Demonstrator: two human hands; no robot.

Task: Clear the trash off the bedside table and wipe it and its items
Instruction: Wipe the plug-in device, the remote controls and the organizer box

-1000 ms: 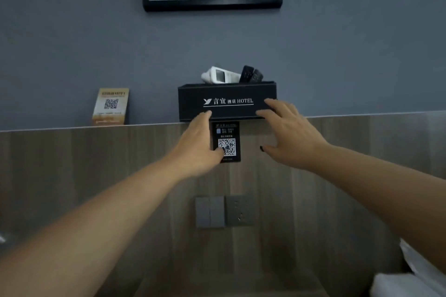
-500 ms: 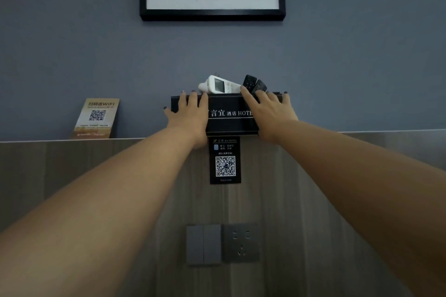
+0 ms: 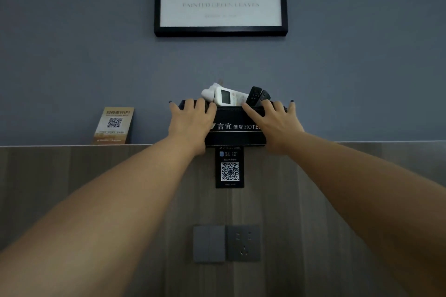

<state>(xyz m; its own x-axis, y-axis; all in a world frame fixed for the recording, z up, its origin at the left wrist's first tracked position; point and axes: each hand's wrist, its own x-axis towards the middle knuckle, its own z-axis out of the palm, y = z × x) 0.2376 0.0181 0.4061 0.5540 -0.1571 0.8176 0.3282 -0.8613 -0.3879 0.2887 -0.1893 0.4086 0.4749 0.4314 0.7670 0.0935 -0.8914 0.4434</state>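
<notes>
Change: Both hands sat on the front of the box half a second ago and they rest there the same way now; the view has tipped up, so more of the picture on the wall shows.
Box: the black box with white hotel words stands on the ledge on top of the wood wall panel, right against the grey wall.
Left hand: the left hand lies on the left part of the box front, with its fingers hooked over the top edge, gripping it.
Right hand: the right hand lies on the right part of the box front, with its fingers hooked over the top edge too.
Remotes: a white remote and two black remotes stick out of the top of the box, between the two hands.
Black card: a black card with a square code hangs just under the box.
Gold card: a gold wifi card stands on the ledge, well to the left of the box.
Switches: grey switches and a socket sit side by side lower on the wood panel.
Picture: a picture in a black frame hangs on the wall above the box.
</notes>
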